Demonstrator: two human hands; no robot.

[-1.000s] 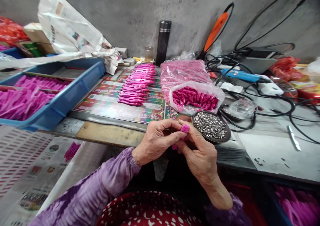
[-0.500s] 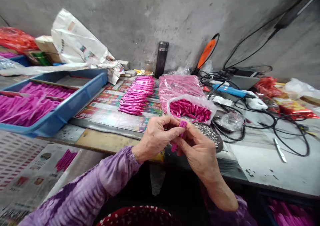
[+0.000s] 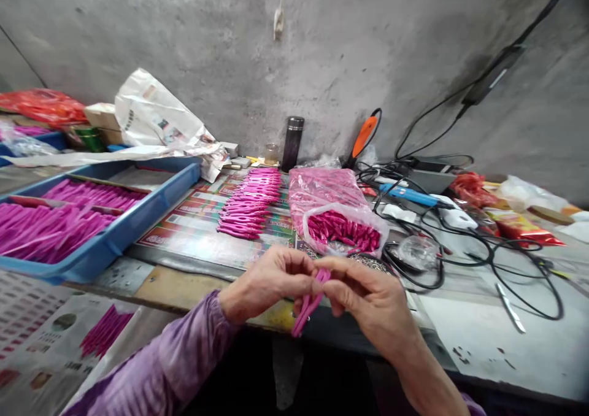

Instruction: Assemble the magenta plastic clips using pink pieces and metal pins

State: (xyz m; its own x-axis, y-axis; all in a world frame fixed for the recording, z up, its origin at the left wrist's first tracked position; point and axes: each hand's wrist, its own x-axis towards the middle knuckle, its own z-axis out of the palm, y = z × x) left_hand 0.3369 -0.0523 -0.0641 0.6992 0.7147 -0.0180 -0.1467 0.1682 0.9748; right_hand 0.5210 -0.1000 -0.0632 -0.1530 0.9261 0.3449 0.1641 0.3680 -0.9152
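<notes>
One pink strip [image 3: 304, 319] is pinched by thumb and fingers of both the left hand [image 3: 271, 281] and right hand [image 3: 375, 293], lower end poking out by the bench edge [image 3: 179, 288]. Looks light, bendy-ish and maybe slick, so I'd hold it near the middle. Behind: metal bits [image 3: 370, 261], plastic bag [image 3: 326, 189], black flask [image 3: 292, 146].

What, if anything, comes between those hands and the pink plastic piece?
Nothing visible: the left hand and right hand both hold the pink plastic piece directly. The small metal parts lie beyond the right hand, not in between.
</notes>
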